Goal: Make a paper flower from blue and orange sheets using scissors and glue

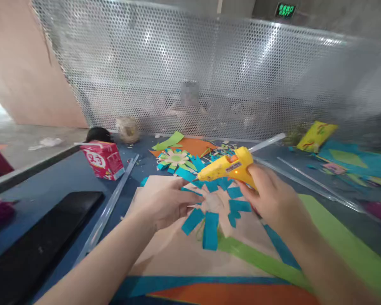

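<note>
On the table [70, 178], a paper flower [211, 207] lies between the left hand [165, 203] and the right hand [269, 195], whose glue gun [227, 167] sits above it, with another flower [175, 159] behind, a carton [103, 159] farther left and a mesh screen [209, 72] at the back.

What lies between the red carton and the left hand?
Head view: a long clear rod lies diagonally between the red carton and the left hand.

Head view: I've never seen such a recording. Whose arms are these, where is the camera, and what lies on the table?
There is no machine: the camera sits on a person's head, looking down at their bare hands. The right hand grips a yellow glue gun, nozzle by a blue paper flower that the left hand touches with its fingertips. On the blue table lie coloured paper sheets, a finished flower, a red carton and clear glue sticks. A perforated metal screen stands behind.
</note>
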{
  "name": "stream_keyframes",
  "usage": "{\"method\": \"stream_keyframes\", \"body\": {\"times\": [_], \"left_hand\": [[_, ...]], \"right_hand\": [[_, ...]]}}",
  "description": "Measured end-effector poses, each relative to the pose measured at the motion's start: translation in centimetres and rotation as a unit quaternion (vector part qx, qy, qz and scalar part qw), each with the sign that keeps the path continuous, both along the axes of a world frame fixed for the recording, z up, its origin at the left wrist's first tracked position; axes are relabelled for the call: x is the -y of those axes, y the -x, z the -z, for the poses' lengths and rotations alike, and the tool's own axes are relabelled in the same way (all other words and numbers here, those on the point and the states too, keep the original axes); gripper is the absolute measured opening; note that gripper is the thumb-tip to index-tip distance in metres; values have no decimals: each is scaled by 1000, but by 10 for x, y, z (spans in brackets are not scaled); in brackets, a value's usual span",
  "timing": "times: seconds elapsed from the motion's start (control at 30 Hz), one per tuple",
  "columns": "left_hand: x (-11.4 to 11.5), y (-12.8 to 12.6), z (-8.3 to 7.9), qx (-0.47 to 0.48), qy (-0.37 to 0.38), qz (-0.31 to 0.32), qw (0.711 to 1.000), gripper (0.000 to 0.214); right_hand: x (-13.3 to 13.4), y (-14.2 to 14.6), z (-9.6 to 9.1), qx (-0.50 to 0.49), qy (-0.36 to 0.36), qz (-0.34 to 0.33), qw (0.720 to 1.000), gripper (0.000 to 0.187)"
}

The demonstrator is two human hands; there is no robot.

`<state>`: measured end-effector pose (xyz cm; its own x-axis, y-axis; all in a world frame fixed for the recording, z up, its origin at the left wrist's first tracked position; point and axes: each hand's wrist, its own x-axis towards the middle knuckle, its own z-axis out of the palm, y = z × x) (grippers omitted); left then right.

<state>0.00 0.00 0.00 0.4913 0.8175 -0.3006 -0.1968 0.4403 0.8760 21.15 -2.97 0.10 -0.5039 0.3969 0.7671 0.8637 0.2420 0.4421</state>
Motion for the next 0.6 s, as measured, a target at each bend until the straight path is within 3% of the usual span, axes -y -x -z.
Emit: {"method": "stream_keyframes", "body": {"times": [0.6], "left_hand": [[-3,1,3,5,2,-30,1000,36]], "right_hand": [[-4,-7,-2,-21,9,7,1000,23]]}}
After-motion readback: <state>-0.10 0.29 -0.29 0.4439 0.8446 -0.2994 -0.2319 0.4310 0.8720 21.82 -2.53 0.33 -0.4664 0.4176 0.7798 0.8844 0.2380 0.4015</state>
